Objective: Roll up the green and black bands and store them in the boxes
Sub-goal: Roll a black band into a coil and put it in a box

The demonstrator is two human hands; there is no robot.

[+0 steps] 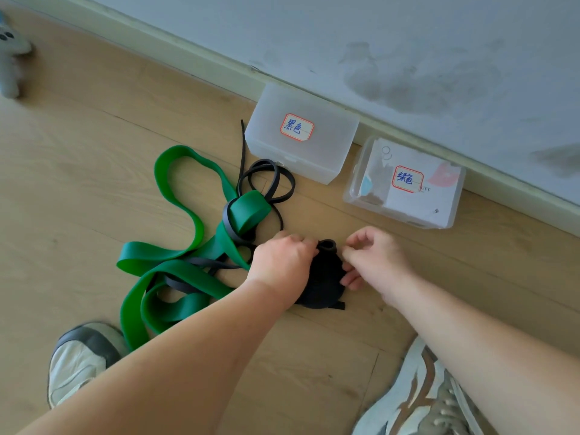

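Observation:
A wide black band [324, 277] lies on the wooden floor with its far end curled into a small tight roll. My left hand [282, 262] pinches the roll's left side and my right hand [373, 259] pinches its right side. A wide green band [175, 271] sprawls in loose loops to the left, tangled with narrow black bands [266, 180]. Two translucent plastic boxes stand by the wall, both closed: the black-labelled box [301, 133] and the green-labelled box [405, 183], which has papers inside.
A baseboard and a white wall [408, 42] run behind the boxes. My two shoes [78, 362] [426, 400] rest on the floor near the bottom edge. A grey soft toy [11, 54] lies at the far left.

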